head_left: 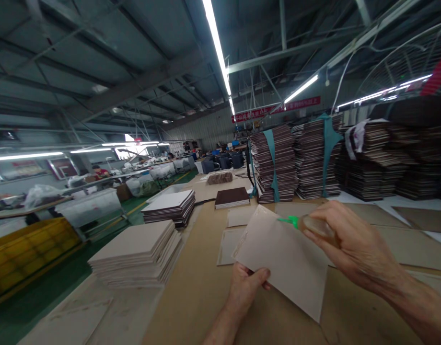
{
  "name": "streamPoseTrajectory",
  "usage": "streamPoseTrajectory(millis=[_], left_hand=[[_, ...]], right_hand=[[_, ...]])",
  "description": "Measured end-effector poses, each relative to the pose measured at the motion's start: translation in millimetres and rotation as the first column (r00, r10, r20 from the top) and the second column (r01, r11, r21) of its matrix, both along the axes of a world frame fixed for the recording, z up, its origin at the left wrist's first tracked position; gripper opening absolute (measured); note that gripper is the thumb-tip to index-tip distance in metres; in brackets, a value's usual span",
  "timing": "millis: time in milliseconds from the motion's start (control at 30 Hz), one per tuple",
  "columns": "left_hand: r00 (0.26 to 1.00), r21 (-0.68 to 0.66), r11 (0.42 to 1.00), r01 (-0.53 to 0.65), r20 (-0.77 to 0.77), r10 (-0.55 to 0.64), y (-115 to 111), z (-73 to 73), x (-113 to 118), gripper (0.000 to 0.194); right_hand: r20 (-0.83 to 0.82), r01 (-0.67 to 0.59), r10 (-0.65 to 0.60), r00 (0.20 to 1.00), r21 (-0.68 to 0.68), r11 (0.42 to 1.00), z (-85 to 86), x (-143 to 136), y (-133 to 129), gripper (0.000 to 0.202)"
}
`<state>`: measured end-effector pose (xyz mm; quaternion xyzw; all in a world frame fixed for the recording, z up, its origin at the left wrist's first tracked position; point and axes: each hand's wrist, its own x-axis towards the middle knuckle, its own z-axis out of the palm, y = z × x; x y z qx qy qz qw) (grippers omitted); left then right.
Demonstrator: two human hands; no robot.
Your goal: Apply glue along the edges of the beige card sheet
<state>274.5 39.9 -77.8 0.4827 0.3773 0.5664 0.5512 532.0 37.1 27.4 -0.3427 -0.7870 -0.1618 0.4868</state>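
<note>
My left hand (245,287) grips the lower left edge of a grey cardboard sheet (285,261), held tilted above the brown table (191,306). My right hand (346,244) is closed around a small squeeze bottle (316,226) with a green nozzle (288,221). The nozzle tip touches the upper part of the sheet. Two more grey sheets (229,239) lie flat on the table just beyond the held sheet.
A pile of grey boards (137,256) lies at my left, a dark-edged pile (170,207) and a brown-topped one (232,197) farther back. Tall strapped bundles (274,165) line the far right. Yellow crates (22,254) stand on the floor at left.
</note>
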Motion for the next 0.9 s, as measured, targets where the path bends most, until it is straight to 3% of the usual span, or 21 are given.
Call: streamPoseTrajectory(millis=[200,433,600,800,900], left_hand=[[0.999,-0.017,0.999,0.035,-0.028,-0.036,0.5,-0.7,-0.6,0.049],[1.000,-0.010,1.000,0.019,0.012,-0.019,3.9,-2.8,-4.7,0.052],[0.999,0.012,0.999,0.042,-0.001,-0.042,4.4,-3.4,-6.4,0.056],[0.999,-0.004,0.999,0.042,-0.026,-0.042,6.5,-6.1,-8.9,0.050],[0.997,-0.008,0.998,0.069,-0.039,-0.070,6.4,-7.5,-8.4,0.050]], right_hand=[[-0.023,-0.014,0.015,1.000,0.038,0.999,3.2,-0.6,-4.9,0.013],[-0.008,0.066,-0.067,0.998,-0.070,0.995,-10.5,15.1,-14.4,0.023],[-0.004,0.058,-0.058,0.998,-0.028,0.998,-7.1,15.0,-17.5,0.020],[0.001,0.053,-0.053,0.999,-0.121,0.991,-11.1,18.7,-22.1,0.025],[-0.016,0.055,-0.056,0.998,-0.088,0.995,-11.1,19.3,-23.3,0.021]])
